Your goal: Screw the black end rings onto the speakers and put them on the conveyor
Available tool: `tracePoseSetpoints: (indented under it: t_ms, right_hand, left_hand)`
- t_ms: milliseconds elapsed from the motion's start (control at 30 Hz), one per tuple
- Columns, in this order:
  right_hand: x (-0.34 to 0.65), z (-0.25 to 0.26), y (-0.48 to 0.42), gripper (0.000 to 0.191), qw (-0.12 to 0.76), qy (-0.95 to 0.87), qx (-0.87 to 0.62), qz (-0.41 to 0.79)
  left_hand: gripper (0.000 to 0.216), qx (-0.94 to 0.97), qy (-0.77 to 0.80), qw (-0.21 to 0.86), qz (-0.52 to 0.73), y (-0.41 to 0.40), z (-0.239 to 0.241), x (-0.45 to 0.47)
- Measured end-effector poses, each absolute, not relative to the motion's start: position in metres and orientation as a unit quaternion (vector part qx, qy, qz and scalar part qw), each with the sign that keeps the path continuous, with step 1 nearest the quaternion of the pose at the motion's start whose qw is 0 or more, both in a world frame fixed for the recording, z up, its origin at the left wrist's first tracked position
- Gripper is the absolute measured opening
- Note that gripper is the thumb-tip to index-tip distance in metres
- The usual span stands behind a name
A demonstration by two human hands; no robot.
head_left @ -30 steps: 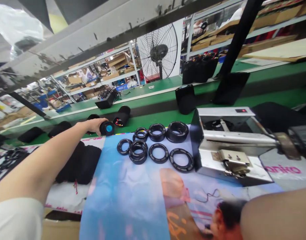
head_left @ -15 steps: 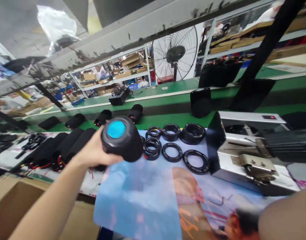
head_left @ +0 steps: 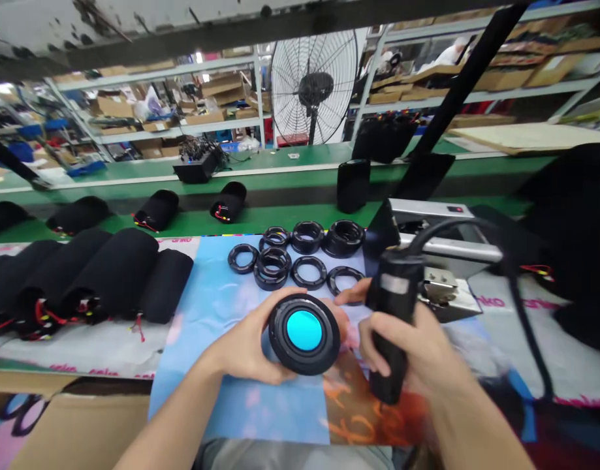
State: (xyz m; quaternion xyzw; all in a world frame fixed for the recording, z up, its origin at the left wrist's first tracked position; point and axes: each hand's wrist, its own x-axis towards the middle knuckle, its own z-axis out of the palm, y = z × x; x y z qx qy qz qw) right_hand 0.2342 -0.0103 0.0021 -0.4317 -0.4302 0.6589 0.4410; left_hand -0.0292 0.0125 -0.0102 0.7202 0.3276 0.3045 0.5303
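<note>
My left hand (head_left: 251, 346) is wrapped around a black round speaker-like housing (head_left: 275, 326). Its end faces me, with a bright blue disc (head_left: 304, 329) in the middle of the black rim. Beside it, my right hand (head_left: 422, 343) grips a black corded electric screwdriver (head_left: 398, 290), whose narrow end points down. The screwdriver's cable (head_left: 518, 294) arches over to the right. Just beyond my hands, several black rings (head_left: 308, 271) lie on a blue printed sheet (head_left: 206, 287), some of them stacked.
Black fabric-covered cylinders (head_left: 118, 271) with red wires line the left side. A silver metal device (head_left: 422, 210) stands at the right, behind the screwdriver. More cylinders sit on the green conveyor (head_left: 280, 212). A cardboard box (head_left: 94, 424) is at lower left; a fan (head_left: 315, 88) stands behind.
My left hand has brought the housing nearer, down and to the right. My right hand has come into view holding the electric screwdriver. The view has levelled and shifted.
</note>
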Motion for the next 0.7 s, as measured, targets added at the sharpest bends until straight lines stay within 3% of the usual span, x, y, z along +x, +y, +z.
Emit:
tracePoseSetpoints:
  t_ms: [167, 267, 433, 533, 700]
  right_hand:
    - [0.225, -0.026, -0.03, 0.092, 0.416, -0.387, -0.409, 0.714]
    - [0.222, -0.037, -0.04, 0.088, 0.421, -0.366, -0.416, 0.719]
    - [0.215, -0.06, -0.061, 0.098, 0.423, -0.352, -0.43, 0.715]
    - [0.21, -0.062, -0.071, 0.097, 0.427, -0.35, -0.463, 0.693]
    - [0.204, -0.043, -0.078, 0.095, 0.426, -0.326, -0.484, 0.692]
  left_hand:
    - [0.119, 0.737, 0.356, 0.466, 0.338, -0.014, -0.029, -0.025]
    - [0.113, 0.677, 0.435, 0.46, 0.376, -0.048, -0.047, -0.016]
    - [0.144, 0.596, 0.436, 0.554, 0.384, -0.066, -0.049, -0.006]
    - [0.132, 0.592, 0.45, 0.57, 0.35, -0.056, -0.028, -0.013]
    - [0.116, 0.695, 0.443, 0.46, 0.331, -0.049, -0.007, -0.027]
